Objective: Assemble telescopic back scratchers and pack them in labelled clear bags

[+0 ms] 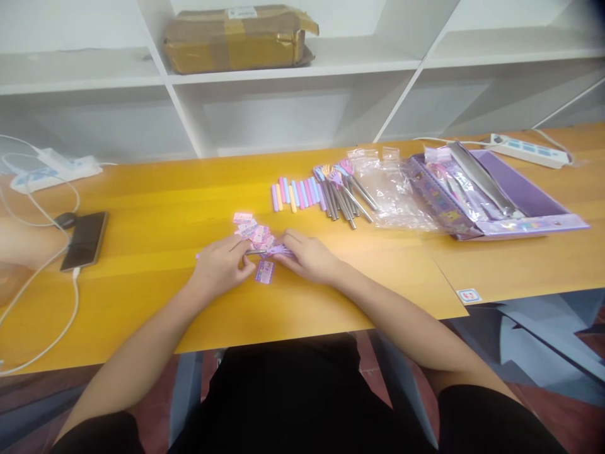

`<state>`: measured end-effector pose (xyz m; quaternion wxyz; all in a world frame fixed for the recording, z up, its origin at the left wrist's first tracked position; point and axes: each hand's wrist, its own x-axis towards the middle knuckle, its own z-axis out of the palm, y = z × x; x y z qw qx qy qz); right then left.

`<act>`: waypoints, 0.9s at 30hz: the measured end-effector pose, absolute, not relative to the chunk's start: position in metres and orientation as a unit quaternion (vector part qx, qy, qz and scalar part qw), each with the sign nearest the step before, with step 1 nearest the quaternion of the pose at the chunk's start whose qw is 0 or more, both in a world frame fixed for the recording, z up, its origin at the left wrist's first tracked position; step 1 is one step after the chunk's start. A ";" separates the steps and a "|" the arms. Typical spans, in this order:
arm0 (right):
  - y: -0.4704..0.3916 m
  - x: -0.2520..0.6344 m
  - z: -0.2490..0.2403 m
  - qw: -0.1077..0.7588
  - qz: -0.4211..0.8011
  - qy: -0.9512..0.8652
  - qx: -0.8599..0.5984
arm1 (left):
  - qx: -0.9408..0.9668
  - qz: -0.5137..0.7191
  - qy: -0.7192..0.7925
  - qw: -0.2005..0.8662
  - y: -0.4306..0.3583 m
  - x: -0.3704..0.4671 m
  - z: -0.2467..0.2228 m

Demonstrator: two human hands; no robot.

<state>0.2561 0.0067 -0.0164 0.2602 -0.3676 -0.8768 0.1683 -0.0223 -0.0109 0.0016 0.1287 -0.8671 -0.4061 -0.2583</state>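
Between my two hands lies a telescopic back scratcher (278, 250) with a purple hand-shaped head and a short metal rod. My left hand (218, 265) is closed around its handle, whose purple end pokes out at the left. My right hand (308, 255) pinches the purple head. Just beyond my fingers is a loose pile of small pink printed cards (259, 234). One purple-edged card (265, 272) lies nearer to me, below the scratcher. Farther back, a row of pastel handle grips (299, 194) sits beside a heap of metal-rod back scratchers (341, 194) with coloured heads.
Clear plastic bags (394, 198) lie right of the heap, against an open purple box (534, 183) holding packaged items. Left are a phone (85, 241), white cables, a power strip (54, 171) and another person's blurred arm (28, 243). A taped carton (236, 41) rests on the shelf.
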 end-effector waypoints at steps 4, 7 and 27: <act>0.005 0.256 -0.016 0.264 0.163 -0.881 -0.359 | -0.869 -0.252 -0.406 0.127 -0.013 -0.021 0.005; 0.005 0.257 -0.017 0.267 0.147 -0.885 -0.352 | -0.868 -0.243 -0.409 0.142 -0.014 -0.019 0.006; 0.008 0.258 -0.022 0.294 0.046 -0.912 -0.283 | -0.874 -0.100 -0.454 0.140 -0.014 -0.019 0.001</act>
